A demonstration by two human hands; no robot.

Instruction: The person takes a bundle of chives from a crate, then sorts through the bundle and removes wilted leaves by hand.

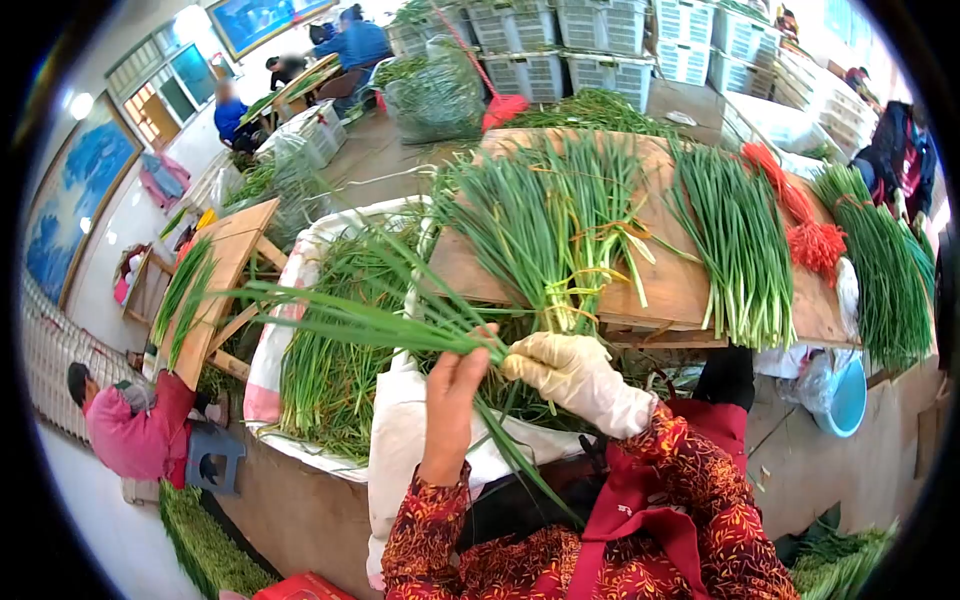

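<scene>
Long green garlic chives (pixel 375 325) lie in my bare left hand (pixel 462 385), whose fingers close around them near the lower end. My right hand (pixel 572 375), in a pale glove, is closed against the same chives close to my left fingers; whether it pinches a stalk is hidden. Some leaves (pixel 520 455) hang down below my hands towards my lap. Just beyond my right hand, a bundle of chives (pixel 570 230) with yellowish bases lies on the wooden board (pixel 460 265). Further right on the board is another pile of chives (pixel 735 235).
A white-lined basket of loose greens (pixel 335 370) stands at my left. Red ties (pixel 815 245) and another chive bundle (pixel 875 265) lie at the board's right, above a blue bucket (pixel 840 400). A person in pink (pixel 135 430) sits far left. Crates (pixel 605 25) are stacked behind.
</scene>
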